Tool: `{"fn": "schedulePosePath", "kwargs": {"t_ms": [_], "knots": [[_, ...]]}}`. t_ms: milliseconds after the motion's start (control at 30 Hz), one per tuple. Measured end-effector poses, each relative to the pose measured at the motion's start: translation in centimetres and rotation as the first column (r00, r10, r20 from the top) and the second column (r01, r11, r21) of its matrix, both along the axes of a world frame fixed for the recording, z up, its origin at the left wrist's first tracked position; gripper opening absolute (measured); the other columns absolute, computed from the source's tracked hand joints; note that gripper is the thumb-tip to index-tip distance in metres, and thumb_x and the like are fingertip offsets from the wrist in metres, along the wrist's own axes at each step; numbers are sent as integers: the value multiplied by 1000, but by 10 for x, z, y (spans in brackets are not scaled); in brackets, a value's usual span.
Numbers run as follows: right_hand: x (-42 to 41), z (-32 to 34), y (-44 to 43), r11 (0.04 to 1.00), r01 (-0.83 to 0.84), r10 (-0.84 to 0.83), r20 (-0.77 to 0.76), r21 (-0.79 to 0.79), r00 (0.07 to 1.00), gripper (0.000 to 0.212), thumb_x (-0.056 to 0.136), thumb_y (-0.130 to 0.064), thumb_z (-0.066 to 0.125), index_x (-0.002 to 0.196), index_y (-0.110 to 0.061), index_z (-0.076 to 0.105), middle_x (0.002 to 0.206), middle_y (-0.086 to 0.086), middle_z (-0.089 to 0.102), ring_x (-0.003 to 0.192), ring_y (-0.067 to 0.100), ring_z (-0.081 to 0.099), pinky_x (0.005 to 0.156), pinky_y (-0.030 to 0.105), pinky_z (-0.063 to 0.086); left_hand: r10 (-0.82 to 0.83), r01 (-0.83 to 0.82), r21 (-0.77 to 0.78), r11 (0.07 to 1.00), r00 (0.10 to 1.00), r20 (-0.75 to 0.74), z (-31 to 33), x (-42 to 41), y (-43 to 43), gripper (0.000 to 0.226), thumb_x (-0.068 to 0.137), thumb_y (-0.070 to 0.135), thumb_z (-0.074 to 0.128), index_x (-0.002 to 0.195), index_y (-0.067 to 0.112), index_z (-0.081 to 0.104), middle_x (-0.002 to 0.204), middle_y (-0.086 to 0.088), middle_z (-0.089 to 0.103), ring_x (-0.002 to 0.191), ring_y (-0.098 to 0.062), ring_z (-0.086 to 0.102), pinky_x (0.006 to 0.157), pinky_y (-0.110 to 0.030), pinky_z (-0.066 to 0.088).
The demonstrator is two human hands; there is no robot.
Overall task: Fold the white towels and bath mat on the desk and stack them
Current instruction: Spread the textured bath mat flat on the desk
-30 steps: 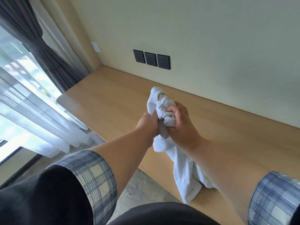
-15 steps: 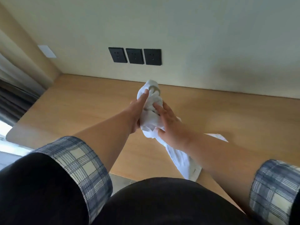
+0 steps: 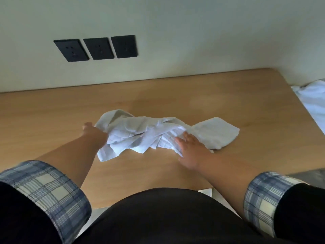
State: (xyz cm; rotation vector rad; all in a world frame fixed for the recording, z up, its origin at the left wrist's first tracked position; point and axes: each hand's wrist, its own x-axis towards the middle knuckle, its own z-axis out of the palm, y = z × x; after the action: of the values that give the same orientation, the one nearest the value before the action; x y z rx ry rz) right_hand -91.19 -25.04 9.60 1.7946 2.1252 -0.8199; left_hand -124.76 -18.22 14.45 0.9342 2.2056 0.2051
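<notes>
A: What does the right hand (image 3: 190, 153) do?

B: It lies flat on the towel (image 3: 140, 131), near the middle of it. The fingers (image 3: 182, 140) are straight and spread, so the hand is released and only presses the cloth down.

A: And the left hand (image 3: 95, 136)?

B: It is at the left end of the same towel. The thumb stands free, but the other fingers go into the folds and the cloth hides them. I cannot tell if this hand grasps the towel or only touches it.

A: Where is the towel exactly?

B: It is on the tabletop (image 3: 52, 111), about in the centre, in front of the person. It is white and crumpled, stretched from left to right between the two hands. Only its right end lies rather flat, past the right hand.

A: What is around it?

B: Both forearms are bare, with checked blue and white cuffs (image 3: 47, 191) rolled back over dark sleeves. On the wall behind the tabletop there are three black sockets (image 3: 95, 48) in a row. At the far right, beyond the edge of the tabletop, lies another white cloth (image 3: 313, 97), well apart from the towel.
</notes>
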Motion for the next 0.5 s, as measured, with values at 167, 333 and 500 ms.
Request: {"fn": "schedulePosePath", "kwargs": {"t_ms": [167,333,500], "knots": [[1,-10,-10,979,204,-201,-86,23,976,72,93,-37,57,154,-36,20,167,4,-7,153,30,-1,120,48,20,-52,48,-36,998,990,-130,-15,23,-4,86,92,41,62,157,18,10,153,-17,29,136,-41,37,108,-51,38],[20,-3,-10,924,381,-373,-152,29,915,77,89,-43,63,154,-25,26,154,7,33,140,28,35,115,43,33,-407,453,107,885,865,-294,-8,80,-10,76,89,22,56,155,38,21,166,-1,8,150,-28,13,122,-45,17],[58,11,-17,897,435,-439,-37,-77,898,71,88,-34,67,149,-18,34,135,7,57,117,26,58,96,37,50,-801,885,82,458,451,-393,-9,138,-18,63,94,28,52,153,32,32,162,1,28,150,-24,19,122,-43,13]]}}
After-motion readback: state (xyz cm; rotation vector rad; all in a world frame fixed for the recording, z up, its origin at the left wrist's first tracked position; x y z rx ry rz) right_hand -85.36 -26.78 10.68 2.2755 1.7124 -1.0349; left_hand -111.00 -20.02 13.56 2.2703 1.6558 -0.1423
